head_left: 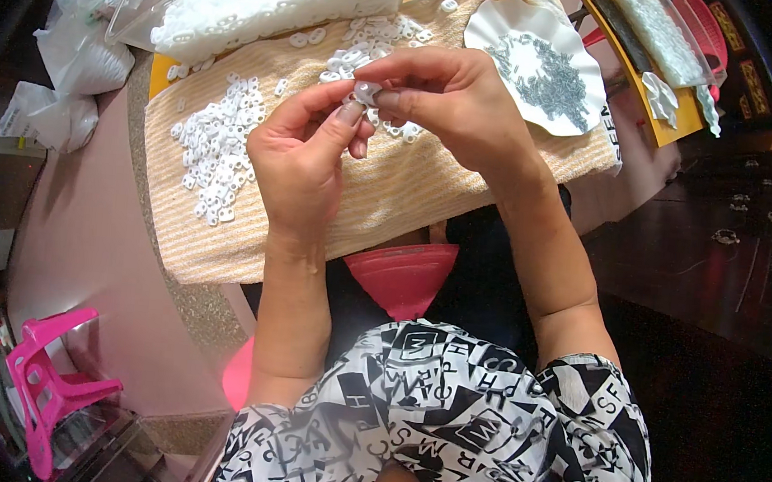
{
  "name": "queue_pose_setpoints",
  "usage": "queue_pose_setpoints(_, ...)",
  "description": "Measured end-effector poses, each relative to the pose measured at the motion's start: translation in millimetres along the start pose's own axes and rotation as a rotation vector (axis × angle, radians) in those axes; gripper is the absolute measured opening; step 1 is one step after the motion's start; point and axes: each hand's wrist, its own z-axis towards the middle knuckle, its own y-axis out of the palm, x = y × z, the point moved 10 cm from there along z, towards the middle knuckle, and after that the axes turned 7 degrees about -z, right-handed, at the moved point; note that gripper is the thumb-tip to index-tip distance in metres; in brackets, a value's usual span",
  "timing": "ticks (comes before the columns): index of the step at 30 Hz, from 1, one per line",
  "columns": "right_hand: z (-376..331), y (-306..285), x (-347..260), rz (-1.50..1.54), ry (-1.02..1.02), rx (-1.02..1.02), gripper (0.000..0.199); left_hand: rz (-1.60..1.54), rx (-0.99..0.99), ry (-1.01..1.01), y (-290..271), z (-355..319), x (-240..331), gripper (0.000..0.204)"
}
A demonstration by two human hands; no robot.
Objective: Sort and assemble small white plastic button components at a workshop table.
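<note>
Between the fingertips of both my hands is a small white plastic piece with holes (366, 93). My left hand (308, 140) pinches it from the left with thumb and forefinger. From the other side, my right hand (452, 97) grips it, thumb and fingers closed. Fingers partly cover the piece. Below lies a striped yellow-and-white cloth (399, 192). On it, a pile of similar white pieces (221, 142) spreads left of my left hand, and another pile (375, 36) lies just beyond my hands. A white wavy-rimmed plate (494, 23) with many tiny grey pieces stands to the right.
A clear plastic box (134, 17) full of white pieces stands at the back left, beside stuffed plastic bags (79, 54). At the far right, another clear box (665, 36) rests on a yellow surface (645, 112). A pink stool (62, 388) stands lower left.
</note>
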Motion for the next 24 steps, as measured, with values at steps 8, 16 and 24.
queue_pose_setpoints(8,0.4,1.1,2.3,-0.050,0.017,0.012,0.015,0.104,-0.046,0.097,2.7,-0.2,6.7,0.023)
queue_pose_setpoints(16,0.0,-2.1,5.7,-0.014,0.063,-0.014,0.008,0.171,-0.146,0.044,9.8,-1.5,4.1,0.030)
queue_pose_setpoints(24,-4.1,-0.3,1.2,0.007,0.050,0.019,0.006,0.086,-0.197,0.147,13.9,-1.7,5.6,0.027)
